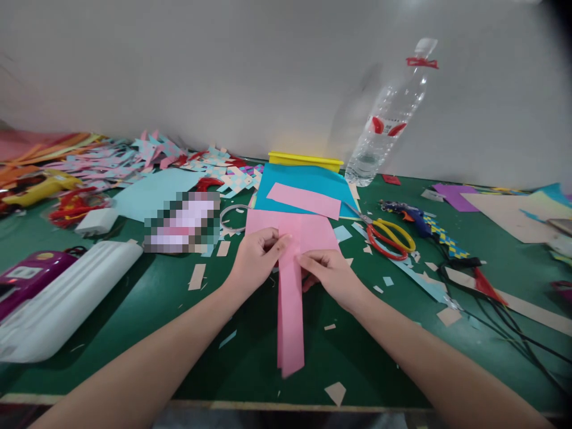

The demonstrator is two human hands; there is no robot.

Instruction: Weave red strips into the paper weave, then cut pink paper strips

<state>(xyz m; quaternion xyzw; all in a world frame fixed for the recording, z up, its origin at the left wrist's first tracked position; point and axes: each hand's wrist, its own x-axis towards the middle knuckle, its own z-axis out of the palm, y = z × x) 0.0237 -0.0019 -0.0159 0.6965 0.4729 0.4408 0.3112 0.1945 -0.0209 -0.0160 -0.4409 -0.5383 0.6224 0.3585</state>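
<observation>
Both the left hand [255, 255] and right hand [329, 271] pinch a folded pink paper strip [291, 319] left of the scissors [369, 221], fingers closed; likely light, easily creased, best edge-held.

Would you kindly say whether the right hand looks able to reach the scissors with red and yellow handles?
Probably yes: the scissors lie uncovered nearby, though the right hand holds a folded pink paper strip.

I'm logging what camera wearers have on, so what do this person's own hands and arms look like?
The left hand and right hand are bare, with no gloves and no rings that I can make out. The left forearm and right forearm show no sleeve, watch, bracelet, cable or clear marking as far as the picture reaches.
</observation>
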